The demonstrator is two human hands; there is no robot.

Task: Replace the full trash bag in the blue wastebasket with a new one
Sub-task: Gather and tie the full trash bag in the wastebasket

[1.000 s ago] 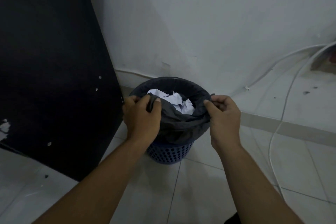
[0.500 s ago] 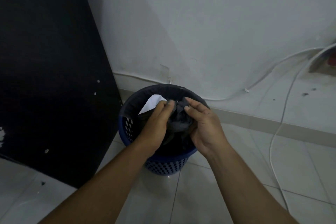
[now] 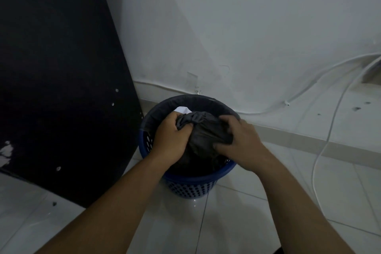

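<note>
Evidently the job is at an early stage: the full trash bag (image 3: 203, 136) sits inside the blue wastebasket (image 3: 191, 185) on the floor near the far wall. The left hand (image 3: 170, 138) and right hand (image 3: 239, 140) both grasp its gathered neck. Lifting it out and fitting a new liner, none visible, remain.

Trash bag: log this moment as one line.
step: closing trash bag | left hand: gripping bunched top | right hand: gripping side | wastebasket: bag inside
</note>
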